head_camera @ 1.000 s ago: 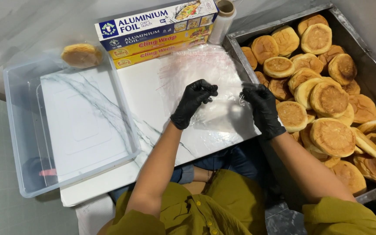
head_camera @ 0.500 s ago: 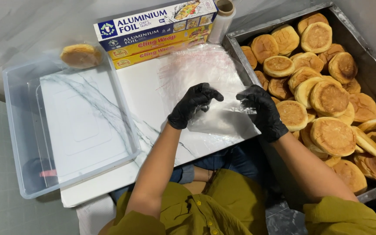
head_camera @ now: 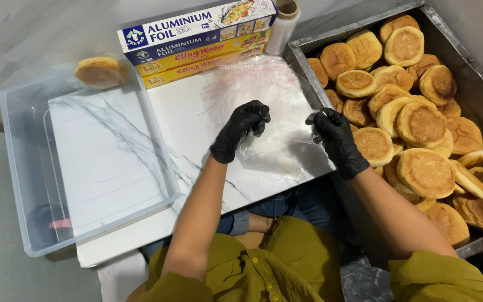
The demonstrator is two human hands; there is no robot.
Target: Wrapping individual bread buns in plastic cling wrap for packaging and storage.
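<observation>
Head view showed 2 black-gloved hands over a white marble-patterned worktop (head_camera: 124,151). A clear plastic bag (head_camera: 269,112) lay flat on the worktop's right half, its far end reaching toward the back edge and its near end lifted between the hands. The left hand (head_camera: 240,130) was curled, fingertips pinched on the bag's near-left part, the film bunched under the knuckles. The right hand (head_camera: 336,140) was also nearly closed, thumb and forefinger pinched on the bag's near-right corner, right at the worktop's right edge. The 2 hands stood apart, with a stretch of film between them.

Along the back edge sat a stack of 3 long boxes (head_camera: 197,39), 1 blue-and-white on top of 2 yellow ones, with a roll of clear wrap (head_camera: 283,25) standing at the stack's right end. A clear plastic tub (head_camera: 18,168) covered the worktop's left part, and 1 bun (head_camera: 100,71) rested at the tub's back right corner, just beside the boxes. Touching the worktop's right edge stood a grey metal tray (head_camera: 303,53) heaped with round golden-brown buns (head_camera: 420,123), some flat side up, several stacked on others. Olive-green sleeves and shirt filled the lower frame.
</observation>
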